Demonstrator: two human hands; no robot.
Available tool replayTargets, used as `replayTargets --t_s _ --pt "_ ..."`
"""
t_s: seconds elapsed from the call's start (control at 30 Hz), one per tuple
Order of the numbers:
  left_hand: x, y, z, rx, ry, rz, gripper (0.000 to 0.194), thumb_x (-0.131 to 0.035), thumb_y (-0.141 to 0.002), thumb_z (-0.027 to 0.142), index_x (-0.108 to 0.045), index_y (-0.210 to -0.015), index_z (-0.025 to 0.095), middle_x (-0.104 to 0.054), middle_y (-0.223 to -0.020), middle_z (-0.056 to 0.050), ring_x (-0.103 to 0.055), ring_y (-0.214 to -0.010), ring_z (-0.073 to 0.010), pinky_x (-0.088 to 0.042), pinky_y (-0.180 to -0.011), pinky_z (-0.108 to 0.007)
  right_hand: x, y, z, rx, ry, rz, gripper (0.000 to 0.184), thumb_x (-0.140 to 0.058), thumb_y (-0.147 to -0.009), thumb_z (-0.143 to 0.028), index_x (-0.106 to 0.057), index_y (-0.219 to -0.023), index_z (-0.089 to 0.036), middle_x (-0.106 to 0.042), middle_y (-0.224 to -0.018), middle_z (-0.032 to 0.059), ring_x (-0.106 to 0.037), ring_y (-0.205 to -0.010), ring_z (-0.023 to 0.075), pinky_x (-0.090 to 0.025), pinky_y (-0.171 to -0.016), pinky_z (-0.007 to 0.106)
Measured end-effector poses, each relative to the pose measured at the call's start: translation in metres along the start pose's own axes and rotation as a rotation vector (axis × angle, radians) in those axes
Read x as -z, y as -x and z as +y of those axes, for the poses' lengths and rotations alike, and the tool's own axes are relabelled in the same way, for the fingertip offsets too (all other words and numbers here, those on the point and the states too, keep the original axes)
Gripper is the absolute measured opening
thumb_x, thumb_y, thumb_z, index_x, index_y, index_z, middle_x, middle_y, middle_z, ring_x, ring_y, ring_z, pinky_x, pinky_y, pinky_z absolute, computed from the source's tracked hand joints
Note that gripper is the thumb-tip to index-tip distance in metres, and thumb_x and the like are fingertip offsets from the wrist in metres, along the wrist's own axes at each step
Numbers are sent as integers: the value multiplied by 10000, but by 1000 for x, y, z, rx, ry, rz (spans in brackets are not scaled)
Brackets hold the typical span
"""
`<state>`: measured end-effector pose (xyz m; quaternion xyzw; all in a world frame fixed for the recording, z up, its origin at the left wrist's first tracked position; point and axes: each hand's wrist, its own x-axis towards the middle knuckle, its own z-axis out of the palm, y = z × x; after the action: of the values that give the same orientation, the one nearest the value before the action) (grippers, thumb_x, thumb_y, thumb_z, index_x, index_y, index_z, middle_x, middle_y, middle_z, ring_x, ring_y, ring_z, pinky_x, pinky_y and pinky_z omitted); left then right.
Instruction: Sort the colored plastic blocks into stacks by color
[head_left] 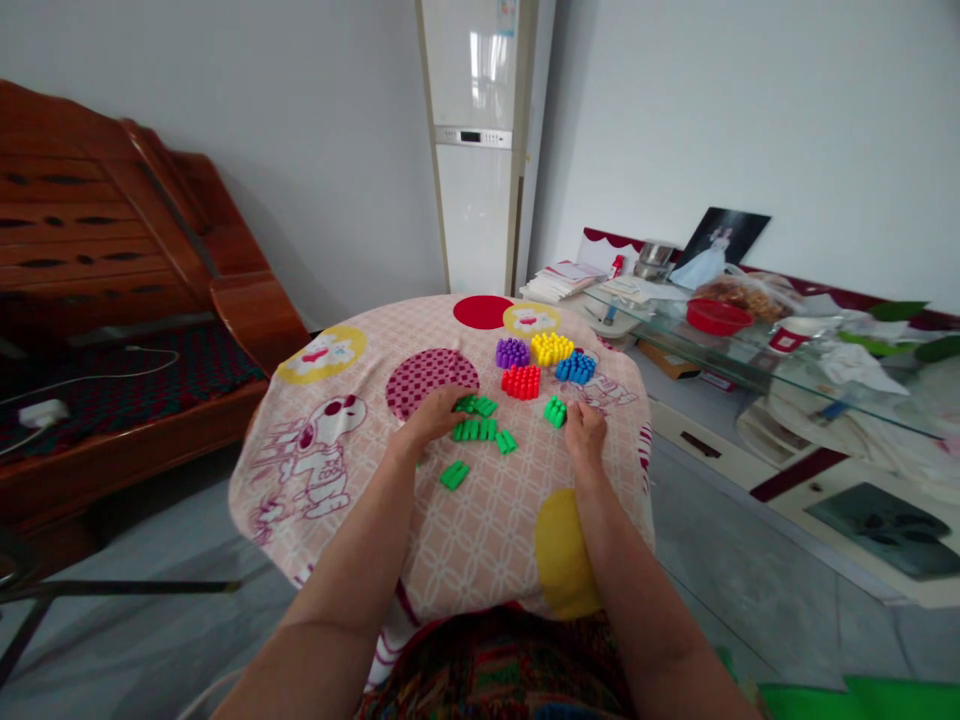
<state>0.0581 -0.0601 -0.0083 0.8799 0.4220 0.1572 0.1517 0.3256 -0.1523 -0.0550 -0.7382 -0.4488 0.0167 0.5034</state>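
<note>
No writing could be read anywhere; the cloth (480, 520) over the small round table carried only a cartoon dog print, coloured discs & a lattice pattern. The display on the tall white unit (475, 140) in the corner was too small to make out.

A person sat at the table w/ both bare forearms stretched out. The left hand (431, 418) lay palm down, fingers bent over the left end of a row of green pegs (474, 430), touching them; whether it actually gripped any I couldn't tell. More green pegs (477, 405) sat just beyond its fingertips. A small green cluster (506, 441) lay just right of the row, & a loose green piece (454, 474) sat nearer the person, beside the left wrist.

The right hand (585, 432) rested knuckles up, fingers curled loosely; a green block (555, 411) sat just off its fingertips, to the left. Grip or mere touch: can't tell.

Farther back stood four sorted bunches, close together: purple (512, 352), yellow (552, 348), red (521, 381), blue (575, 368).

Left of the table was a wooden bench (112, 260). At right, a glass shelf (750, 360) held a red bowl (718, 316), papers & a propped photo (721, 245).
</note>
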Motion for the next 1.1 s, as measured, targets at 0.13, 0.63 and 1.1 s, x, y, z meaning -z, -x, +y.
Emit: replayTargets --t_s 0.13,0.63,1.1 --pt "6 0 4 113 -10 73 362 -683 -753 254 -702 -1103 167 -737 -1074 -82 -680 -966 -239 -519 -903 -340 0 0 0 -2 -6 6 351 -439 -873 -320 -421 -535 -231 -465 -533 -3 -389 -599 155 -199 -593 307" --pt "-64 -31 128 120 158 108 343 -742 -755 364 -615 -1012 177 -713 -912 -64 -671 -847 -218 -499 -724 -307 -3 -1 9 8 -33 16 412 -400 -886 -432 -593 -600 -207 -625 -606 58 -483 -625 188 -309 -604 300" --pt "-88 -39 134 133 59 89 433 -626 -839 508 -624 -1115 173 -696 -1135 -147 -685 -1041 -290 -521 -831 -346 -6 -3 9 61 -253 -111 676 -270 -961 -630 -739 -947 -143 -754 -944 168 -669 -937 266 -498 -833 373"
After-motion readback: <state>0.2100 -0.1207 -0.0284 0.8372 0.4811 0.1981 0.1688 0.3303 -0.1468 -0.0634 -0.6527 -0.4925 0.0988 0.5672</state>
